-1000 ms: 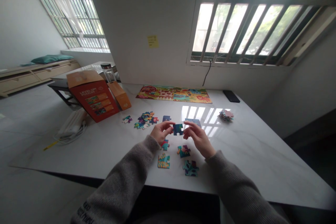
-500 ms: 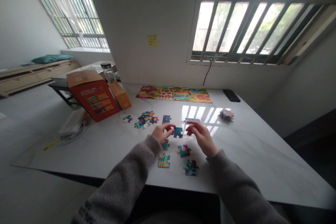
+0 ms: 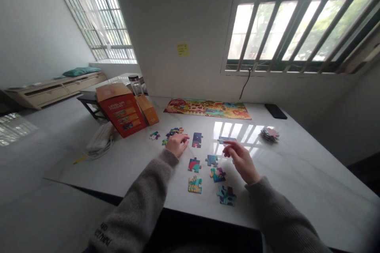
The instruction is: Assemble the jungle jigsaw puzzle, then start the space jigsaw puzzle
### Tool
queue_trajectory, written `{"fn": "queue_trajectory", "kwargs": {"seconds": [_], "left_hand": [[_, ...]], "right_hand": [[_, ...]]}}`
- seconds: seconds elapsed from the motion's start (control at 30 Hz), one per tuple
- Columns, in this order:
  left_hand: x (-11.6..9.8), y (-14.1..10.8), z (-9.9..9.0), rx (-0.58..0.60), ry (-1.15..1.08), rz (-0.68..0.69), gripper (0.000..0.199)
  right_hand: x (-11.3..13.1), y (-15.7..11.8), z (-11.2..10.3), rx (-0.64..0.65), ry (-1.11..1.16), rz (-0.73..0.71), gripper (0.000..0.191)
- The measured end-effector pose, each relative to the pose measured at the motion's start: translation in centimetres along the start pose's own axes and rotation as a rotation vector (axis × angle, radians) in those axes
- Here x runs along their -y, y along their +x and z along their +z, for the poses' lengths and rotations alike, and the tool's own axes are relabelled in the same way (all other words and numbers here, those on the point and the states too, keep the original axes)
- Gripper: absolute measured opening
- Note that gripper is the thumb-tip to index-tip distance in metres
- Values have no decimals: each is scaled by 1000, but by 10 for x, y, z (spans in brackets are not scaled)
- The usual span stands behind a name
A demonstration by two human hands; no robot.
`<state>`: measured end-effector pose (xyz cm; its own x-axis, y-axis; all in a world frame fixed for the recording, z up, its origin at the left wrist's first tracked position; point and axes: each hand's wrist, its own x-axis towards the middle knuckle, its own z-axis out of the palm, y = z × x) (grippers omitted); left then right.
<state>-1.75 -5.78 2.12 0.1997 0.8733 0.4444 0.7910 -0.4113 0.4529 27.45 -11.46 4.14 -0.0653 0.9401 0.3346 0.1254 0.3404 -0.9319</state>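
My left hand (image 3: 177,144) is open, its fingers stretched over the near edge of a pile of puzzle pieces (image 3: 175,131); whether it touches one is hidden. Over the middle of the table, my right hand (image 3: 241,161) is open with loosely bent fingers, its index fingertip by a bluish piece (image 3: 228,140). Just left of that hand lies a blue piece (image 3: 211,161), apart from the others. A dark purple piece (image 3: 197,140), a red-and-teal piece (image 3: 194,165) and a yellow-leafed piece (image 3: 195,185) form a loose column. Beside it are a flower piece (image 3: 218,174) and a dark teal piece (image 3: 226,195).
An assembled puzzle strip (image 3: 207,108) lies along the wall. At left stand a red puzzle box (image 3: 126,112) and a smaller orange box (image 3: 148,110), near a white cable (image 3: 101,142). To the right are a stack of pieces (image 3: 270,134) and a black phone (image 3: 276,111).
The blue piece, earlier at my left fingertips, now lies on the table. My left hand has moved left to the pile; my right hand stays near its place. The view has shifted left.
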Motion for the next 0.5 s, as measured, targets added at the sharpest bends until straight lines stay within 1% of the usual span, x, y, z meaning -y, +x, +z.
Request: {"fn": "queue_trajectory", "kwargs": {"seconds": [0.13, 0.2, 0.23, 0.3, 0.33, 0.43, 0.5], "left_hand": [[58, -6, -34, -76, 179, -136, 16], [79, -13, -45, -58, 197, -197, 19], [85, -16, -48, -42, 203, -224, 22], [91, -22, -49, -12, 221, -251, 32], [90, -23, -48, 3, 233, -243, 38], [81, -20, -40, 50, 266, -143, 48], [74, -12, -35, 76, 282, -79, 48]], "right_hand": [[-3, -1, 2, 34, -26, -36, 26], [-4, -1, 2, 51, -46, -42, 26], [-4, -1, 2, 56, -55, -44, 26], [-3, -1, 2, 60, -70, -46, 27], [-3, -1, 3, 61, -75, -47, 27], [-3, -2, 3, 68, -89, -52, 28], [-3, -3, 4, 75, -97, -51, 28]]}}
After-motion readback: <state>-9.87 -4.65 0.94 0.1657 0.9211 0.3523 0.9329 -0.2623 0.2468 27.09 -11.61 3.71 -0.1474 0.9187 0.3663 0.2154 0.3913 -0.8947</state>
